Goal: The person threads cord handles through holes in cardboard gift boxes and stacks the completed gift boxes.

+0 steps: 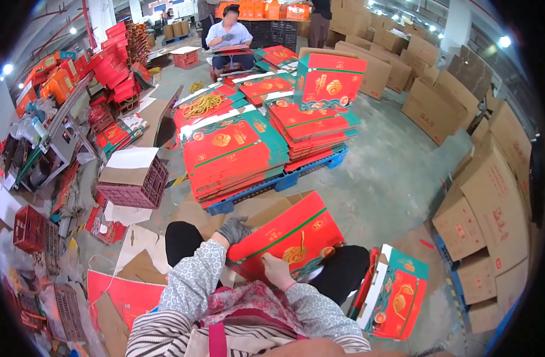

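A red and green cardboard gift box [305, 217] stands tilted between my knees, with a gold emblem and what looks like a yellow cord handle [301, 239] on its front. My left hand [233, 229], in a grey glove, is closed over the box's upper left edge; some of its fingers are hidden behind the panel. Bare and curled, my right hand [276, 271] rests against the lower front of the box, left of the cord. What its fingers hold, if anything, is hidden. Beside my right knee lies another red box [399, 297] with a yellow loop.
Flat red cartons [225, 152] are stacked on a blue pallet [287, 180] ahead, with yellow cords [202, 106] on top. A paper-topped purple crate [132, 190] stands left. Brown cartons [492, 202] line the right side. A seated person [229, 38] works behind the stacks.
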Demonstrator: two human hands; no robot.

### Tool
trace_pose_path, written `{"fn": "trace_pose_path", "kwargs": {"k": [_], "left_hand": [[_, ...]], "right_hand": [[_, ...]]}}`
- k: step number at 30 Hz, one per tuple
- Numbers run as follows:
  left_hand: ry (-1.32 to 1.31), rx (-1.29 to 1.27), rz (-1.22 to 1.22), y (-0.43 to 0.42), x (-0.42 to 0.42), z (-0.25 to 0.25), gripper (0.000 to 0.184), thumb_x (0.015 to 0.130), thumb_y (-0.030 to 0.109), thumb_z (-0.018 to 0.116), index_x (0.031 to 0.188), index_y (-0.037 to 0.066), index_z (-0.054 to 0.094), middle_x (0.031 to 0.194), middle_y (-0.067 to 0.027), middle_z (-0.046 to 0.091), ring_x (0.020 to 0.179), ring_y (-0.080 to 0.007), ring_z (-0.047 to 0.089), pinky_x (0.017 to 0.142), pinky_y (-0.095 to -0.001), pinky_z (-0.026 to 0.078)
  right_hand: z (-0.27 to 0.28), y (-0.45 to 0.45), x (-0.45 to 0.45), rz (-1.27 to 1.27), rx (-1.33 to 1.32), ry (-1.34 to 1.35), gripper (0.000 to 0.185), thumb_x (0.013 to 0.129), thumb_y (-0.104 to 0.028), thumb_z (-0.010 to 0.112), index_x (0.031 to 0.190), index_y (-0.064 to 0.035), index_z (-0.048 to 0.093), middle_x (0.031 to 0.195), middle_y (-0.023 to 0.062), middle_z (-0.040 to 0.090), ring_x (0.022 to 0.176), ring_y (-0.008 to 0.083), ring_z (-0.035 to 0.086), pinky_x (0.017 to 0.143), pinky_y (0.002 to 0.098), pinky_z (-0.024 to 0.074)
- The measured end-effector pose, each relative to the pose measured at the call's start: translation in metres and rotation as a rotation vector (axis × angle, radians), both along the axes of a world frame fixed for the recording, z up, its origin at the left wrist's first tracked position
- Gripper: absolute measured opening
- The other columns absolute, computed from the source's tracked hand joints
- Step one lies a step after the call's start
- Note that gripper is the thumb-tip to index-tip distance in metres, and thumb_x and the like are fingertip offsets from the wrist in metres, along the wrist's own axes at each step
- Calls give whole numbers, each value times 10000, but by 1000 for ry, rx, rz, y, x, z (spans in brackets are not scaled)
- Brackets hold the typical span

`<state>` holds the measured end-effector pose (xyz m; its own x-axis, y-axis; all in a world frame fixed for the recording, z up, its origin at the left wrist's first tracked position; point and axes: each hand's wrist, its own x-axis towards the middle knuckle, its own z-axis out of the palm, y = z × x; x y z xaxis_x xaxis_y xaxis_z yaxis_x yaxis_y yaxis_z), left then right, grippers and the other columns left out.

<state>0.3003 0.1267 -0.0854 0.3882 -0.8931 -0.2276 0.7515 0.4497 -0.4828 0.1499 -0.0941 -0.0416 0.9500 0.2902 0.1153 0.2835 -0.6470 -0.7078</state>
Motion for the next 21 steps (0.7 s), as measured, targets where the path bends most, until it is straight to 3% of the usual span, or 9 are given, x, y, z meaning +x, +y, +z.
{"fn": "trace_pose_path", "kwargs": {"k": [4, 7, 8, 11, 12, 14, 16, 19, 21], "left_hand": [[-199, 422, -35, -11, -34, 79, 725, 914, 483, 391, 1329, -96, 254, 1302, -328, 386, 1194, -418, 416, 1056, -459, 299], [-501, 699, -8, -6, -56, 59, 605, 937, 450, 352, 1330, -10, 334, 1298, -275, 431, 1183, -383, 443, 1049, -456, 313], [-494, 267, 58, 7, -57, 29, 508, 947, 381, 335, 1320, 39, 385, 1274, -235, 478, 1170, -352, 469, 1006, -453, 375], [-473, 752, -18, 27, -75, 8, 451, 934, 293, 349, 1293, 28, 412, 1244, -234, 505, 1126, -323, 517, 939, -443, 446], [-402, 455, 97, 24, -87, 18, 423, 909, 223, 377, 1262, -5, 427, 1214, -240, 521, 1063, -349, 559, 912, -464, 473], [-310, 698, 237, 1, -105, 82, 379, 885, 161, 435, 1202, -48, 448, 1147, -239, 557, 992, -385, 588, 903, -492, 485], [-279, 673, 305, -3, -109, 76, 348, 836, 84, 533, 1141, -66, 461, 1073, -220, 585, 968, -398, 591, 847, -478, 529], [-515, 817, 411, -22, -111, 112, 352, 818, 61, 583, 1135, -41, 470, 1079, -179, 590, 949, -333, 610, 793, -433, 563], [-747, 916, 490, -35, -109, 159, 374, 824, 49, 579, 1174, -4, 457, 1136, -142, 564, 987, -294, 598, 775, -413, 570]], "right_hand": [[15, -6, -16, 86, 83, -264, 102, 832, -156, 498, 881, -86, 554, 790, 123, 619, 690, 311, 620, 554, 423, 478], [31, -11, -23, 156, -127, -236, 114, 811, -147, 511, 880, -78, 572, 780, 123, 622, 678, 294, 630, 561, 391, 487], [33, -11, -26, 158, -123, -237, 114, 811, -147, 511, 880, -78, 572, 780, 123, 622, 678, 294, 630, 561, 391, 487], [36, -14, -31, 207, -134, -308, 126, 817, -132, 496, 900, -90, 581, 797, 108, 627, 685, 288, 631, 565, 386, 492], [39, -15, -32, 220, -122, -244, 132, 815, -133, 503, 908, -95, 588, 812, 96, 631, 682, 288, 631, 568, 383, 495], [51, -18, -39, 198, -192, -251, 170, 807, -150, 524, 951, -103, 603, 856, 95, 639, 706, 290, 632, 617, 389, 504], [81, -22, -34, 244, 111, -456, 186, 822, -172, 528, 982, -116, 603, 862, 110, 635, 726, 292, 629, 655, 383, 500], [159, -53, -62, 657, 78, 401, 201, 913, -231, 455, 1045, -104, 536, 826, 136, 608, 733, 329, 604, 646, 413, 462], [204, -67, -79, 825, 122, 602, 245, 949, -291, 409, 1046, -103, 532, 746, 155, 583, 701, 312, 602, 616, 383, 460]]}}
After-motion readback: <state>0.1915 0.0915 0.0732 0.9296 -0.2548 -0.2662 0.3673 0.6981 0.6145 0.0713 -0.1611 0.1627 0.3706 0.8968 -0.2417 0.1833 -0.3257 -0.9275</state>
